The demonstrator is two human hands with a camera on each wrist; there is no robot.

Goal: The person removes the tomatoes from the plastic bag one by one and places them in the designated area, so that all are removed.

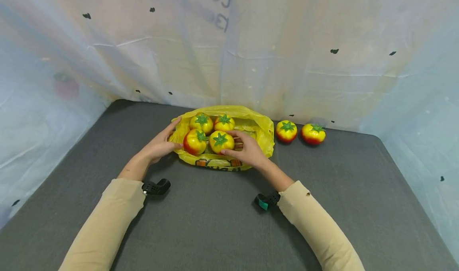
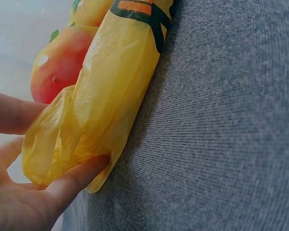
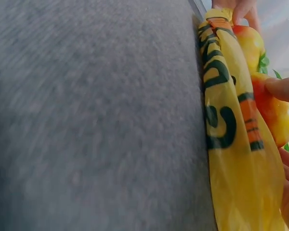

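Observation:
In the head view a yellow plastic bag [image 1: 265, 137] lies with its mouth wide, several yellow-and-red artificial tomatoes with green star-shaped leaf tops inside. My right hand [image 1: 247, 148] grips the front right tomato [image 1: 219, 142] in the bag, thumb on the near side and fingers on its right. My left hand [image 1: 159, 145] holds the bag's left end; in the left wrist view the crumpled plastic [image 2: 53, 139] lies between thumb and fingers. Beside that hand sits the front left tomato [image 1: 193, 142]. Two more tomatoes are behind, the back left one [image 1: 201, 122] and the back right one [image 1: 224, 122].
Right of the bag, one tomato [image 1: 286, 132] stands upright on the dark grey table [image 1: 215, 219], and another tomato [image 1: 313, 134] lies tilted. A pale plastic sheet [image 1: 287, 71] rises behind the table, with sheeting on both sides. Black bands sit at both wrists.

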